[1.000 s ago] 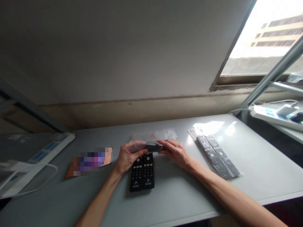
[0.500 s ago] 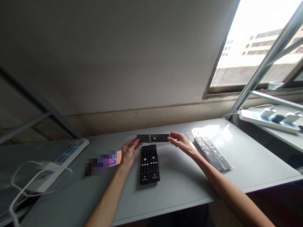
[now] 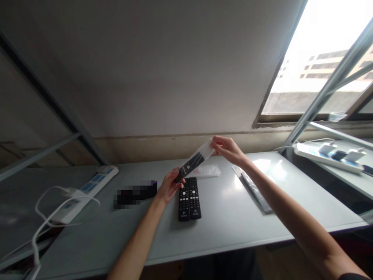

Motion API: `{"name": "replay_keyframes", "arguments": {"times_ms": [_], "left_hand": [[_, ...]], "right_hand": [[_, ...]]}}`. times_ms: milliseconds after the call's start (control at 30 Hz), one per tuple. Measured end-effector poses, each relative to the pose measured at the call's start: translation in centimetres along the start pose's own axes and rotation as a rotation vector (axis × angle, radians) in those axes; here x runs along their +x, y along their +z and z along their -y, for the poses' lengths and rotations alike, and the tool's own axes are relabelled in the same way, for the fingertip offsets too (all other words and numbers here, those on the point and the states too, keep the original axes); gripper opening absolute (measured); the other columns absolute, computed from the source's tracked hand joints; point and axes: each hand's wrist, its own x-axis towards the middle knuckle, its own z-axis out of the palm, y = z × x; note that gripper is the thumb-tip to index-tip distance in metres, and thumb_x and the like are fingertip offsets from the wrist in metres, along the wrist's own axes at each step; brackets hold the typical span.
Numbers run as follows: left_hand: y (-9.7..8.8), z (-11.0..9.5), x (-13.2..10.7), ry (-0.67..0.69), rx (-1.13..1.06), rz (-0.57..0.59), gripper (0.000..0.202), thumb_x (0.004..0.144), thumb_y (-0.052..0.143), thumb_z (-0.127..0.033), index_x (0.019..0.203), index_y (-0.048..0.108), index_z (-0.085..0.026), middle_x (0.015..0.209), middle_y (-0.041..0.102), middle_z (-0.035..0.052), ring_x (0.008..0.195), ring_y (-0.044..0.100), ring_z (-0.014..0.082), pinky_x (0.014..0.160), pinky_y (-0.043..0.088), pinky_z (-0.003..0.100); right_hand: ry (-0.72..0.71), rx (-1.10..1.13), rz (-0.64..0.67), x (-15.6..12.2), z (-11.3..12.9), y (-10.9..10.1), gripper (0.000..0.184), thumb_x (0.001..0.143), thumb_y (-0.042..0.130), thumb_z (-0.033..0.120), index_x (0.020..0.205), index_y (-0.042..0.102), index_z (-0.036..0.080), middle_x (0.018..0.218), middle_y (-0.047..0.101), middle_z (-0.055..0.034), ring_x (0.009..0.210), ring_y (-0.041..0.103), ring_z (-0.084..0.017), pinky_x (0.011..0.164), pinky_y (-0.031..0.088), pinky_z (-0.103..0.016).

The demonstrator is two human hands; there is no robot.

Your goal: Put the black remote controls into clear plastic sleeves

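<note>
Grey table (image 3: 233, 229) under a bright window (image 3: 320, 70) carries everything I see — it runs from a white power strip (image 3: 87, 190) near its left edge to bagged remotes (image 3: 255, 190) lying toward its right edge.

What has changed in the last second: the remote in a clear bag (image 3: 194, 160) was held low and level, just above the table's far middle; now it is lifted well off the surface and tilted, its upper end toward the window. My left hand (image 3: 169, 186) pinches the lower, dark end of the remote. My right hand (image 3: 229, 147) has risen too and grips the transparent upper end of the bag. The two hands are farther apart than before, with the package stretched between them.

My judgement — the bag is being pulled away from the remote, and a part of the remote at the left-hand end looks already bare, though I cannot tell this surely.

Two bare remotes (image 3: 189, 193) lie side by side on the middle of the table, just below the left hand. An empty clear bag (image 3: 207, 170) lies behind them, toward the far edge. A blurred dark object (image 3: 135, 193) lies left of the remotes.
</note>
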Motion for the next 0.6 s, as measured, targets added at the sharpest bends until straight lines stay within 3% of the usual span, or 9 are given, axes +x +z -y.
{"name": "replay_keyframes", "arguments": {"times_ms": [100,167,267,333,400,500,567,600], "left_hand": [[-0.1,0.2,0.1,-0.023,0.009,0.046,0.056,0.071,0.096,-0.045,0.11,0.072,-0.014,0.077,0.071,0.0007,0.054,0.064,0.0091,0.042,0.047,0.016],[-0.2,0.4,0.3,-0.016,0.007,0.038,0.05,0.069,0.097,-0.042,0.102,0.073,-0.012,0.076,0.072,0.0012,0.048,0.058,0.0062,0.042,0.046,0.015],[-0.6,0.3,0.5,0.044,-0.034,-0.03,0.048,0.067,0.098,-0.041,0.096,0.072,-0.014,0.086,0.077,0.004,0.051,0.061,0.0055,0.049,0.052,0.016],[-0.7,-0.1,0.3,0.065,-0.057,-0.067,0.05,0.067,0.099,-0.039,0.1,0.07,-0.016,0.095,0.079,0.0045,0.059,0.067,0.007,0.056,0.056,0.016],[-0.6,-0.6,-0.1,0.058,-0.028,-0.045,0.052,0.068,0.098,-0.035,0.106,0.068,-0.017,0.101,0.078,0.0049,0.068,0.072,0.0101,0.063,0.06,0.018],[0.6,-1.0,-0.8,0.021,0.132,0.117,0.057,0.076,0.093,-0.038,0.12,0.063,-0.017,0.098,0.076,0.0056,0.071,0.074,0.015,0.065,0.06,0.023],[1.8,-0.8,-1.1,0.015,0.247,0.182,0.08,0.077,0.092,-0.042,0.142,0.053,-0.019,0.09,0.075,0.0031,0.068,0.073,0.0168,0.065,0.06,0.026],[2.4,-0.6,-1.2,0.043,0.292,0.16,0.095,0.073,0.094,-0.04,0.152,0.045,-0.021,0.09,0.074,0.0012,0.069,0.072,0.0169,0.067,0.06,0.027]], "right_hand": [[-0.008,0.257,-0.097,1.6,1.8,-0.9,0.028,0.093,0.069,0.042,0.08,0.06,0.019,0.079,0.068,-0.0019,0.066,0.065,-0.014,0.053,0.053,-0.023],[-0.038,0.364,-0.282,1.7,1.3,-1.9,0.026,0.092,0.069,0.039,0.08,0.056,0.02,0.08,0.069,-0.0015,0.062,0.067,-0.013,0.049,0.052,-0.022],[-0.026,0.473,-0.679,0.6,-2.2,-2.9,0.03,0.089,0.071,0.042,0.082,0.049,0.023,0.071,0.064,0.0043,0.053,0.066,-0.012,0.042,0.048,-0.02],[0.1,0.514,-0.869,-1.0,-5.5,-2.3,0.039,0.082,0.077,0.047,0.086,0.046,0.025,0.064,0.056,0.0088,0.055,0.071,-0.014,0.04,0.044,-0.017],[0.308,0.569,-0.826,-3.0,-8.6,-0.5,0.05,0.075,0.083,0.052,0.091,0.044,0.026,0.068,0.063,0.0082,0.063,0.077,-0.017,0.046,0.049,-0.018],[0.413,0.589,-0.719,-6.1,-11.7,3.1,0.062,0.067,0.089,0.053,0.098,0.043,0.026,0.079,0.077,-0.0019,0.071,0.08,-0.023,0.055,0.057,-0.025],[0.449,0.596,-0.679,-7.5,-12.7,5.1,0.065,0.068,0.089,0.055,0.102,0.041,0.027,0.081,0.079,-0.0043,0.072,0.08,-0.026,0.058,0.059,-0.03],[0.459,0.593,-0.655,-8.0,-13.0,5.7,0.066,0.071,0.088,0.056,0.105,0.04,0.027,0.082,0.08,-0.0053,0.073,0.08,-0.027,0.058,0.059,-0.031]]}}
